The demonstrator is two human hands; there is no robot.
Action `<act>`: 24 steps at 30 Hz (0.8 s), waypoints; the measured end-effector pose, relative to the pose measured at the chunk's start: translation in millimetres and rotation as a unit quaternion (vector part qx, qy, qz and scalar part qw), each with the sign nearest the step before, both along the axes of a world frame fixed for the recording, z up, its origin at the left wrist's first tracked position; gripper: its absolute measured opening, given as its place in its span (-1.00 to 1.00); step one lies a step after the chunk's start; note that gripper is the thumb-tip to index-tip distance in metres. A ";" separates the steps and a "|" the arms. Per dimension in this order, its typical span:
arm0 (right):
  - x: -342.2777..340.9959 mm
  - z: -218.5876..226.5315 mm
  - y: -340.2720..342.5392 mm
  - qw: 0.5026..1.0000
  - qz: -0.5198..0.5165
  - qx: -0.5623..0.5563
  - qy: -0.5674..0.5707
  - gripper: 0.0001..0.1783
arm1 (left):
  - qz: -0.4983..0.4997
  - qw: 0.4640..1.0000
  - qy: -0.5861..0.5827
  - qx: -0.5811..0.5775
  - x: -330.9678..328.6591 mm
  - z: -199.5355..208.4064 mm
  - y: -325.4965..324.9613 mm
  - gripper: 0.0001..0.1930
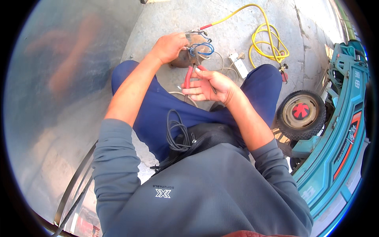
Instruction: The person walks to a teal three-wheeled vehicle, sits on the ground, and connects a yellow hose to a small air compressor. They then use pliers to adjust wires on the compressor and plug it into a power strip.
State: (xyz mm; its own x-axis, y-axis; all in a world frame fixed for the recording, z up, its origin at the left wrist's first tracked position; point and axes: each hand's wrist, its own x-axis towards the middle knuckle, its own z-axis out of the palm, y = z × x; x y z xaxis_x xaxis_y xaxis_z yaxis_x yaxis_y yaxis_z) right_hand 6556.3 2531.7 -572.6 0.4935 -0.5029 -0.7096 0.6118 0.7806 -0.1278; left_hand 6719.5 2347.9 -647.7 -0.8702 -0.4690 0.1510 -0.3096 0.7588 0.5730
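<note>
We have a teal vehicle (316, 173) to our right, a yellow hose (269, 29) looped ahead on that side, and a rusty motor (181, 61) in front of us. Our left hand (169, 48) curls against the motor's left side (its fingertips are hidden, so we cannot tell whether they pinch anything). Our right hand (211, 85), palm up, loosely grips the red pliers (189, 76), handles parted, fingers along one and thumb at the other. Their long axis runs away from us; blue wires (206, 53) lie just beyond the jaws, nearer our left hand.
</note>
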 end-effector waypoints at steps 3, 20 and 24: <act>-1.8 -1.1 -3.5 1.000 0.007 -0.013 -0.006 -0.39 | -0.004 1.000 -0.003 0.006 1.3 -2.9 -6.3 -0.89; -13.3 7.9 -6.4 0.977 -0.099 0.013 -0.190 -0.59 | 0.088 0.991 0.000 0.104 2.9 -6.8 -10.4 -0.91; -8.9 24.1 -17.5 0.995 -0.067 0.031 -0.069 -0.63 | 0.069 0.994 0.028 0.079 4.3 -12.9 -5.4 -0.85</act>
State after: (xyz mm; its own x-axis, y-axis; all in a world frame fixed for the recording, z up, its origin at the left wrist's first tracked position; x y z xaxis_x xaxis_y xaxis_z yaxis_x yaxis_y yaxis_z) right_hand 6547.4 2514.3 -548.5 0.5196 -0.5275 -0.6721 0.7193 0.6947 0.0108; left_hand 6723.9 2342.5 -660.6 -0.7876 -0.6059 0.1123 -0.3691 0.6098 0.7014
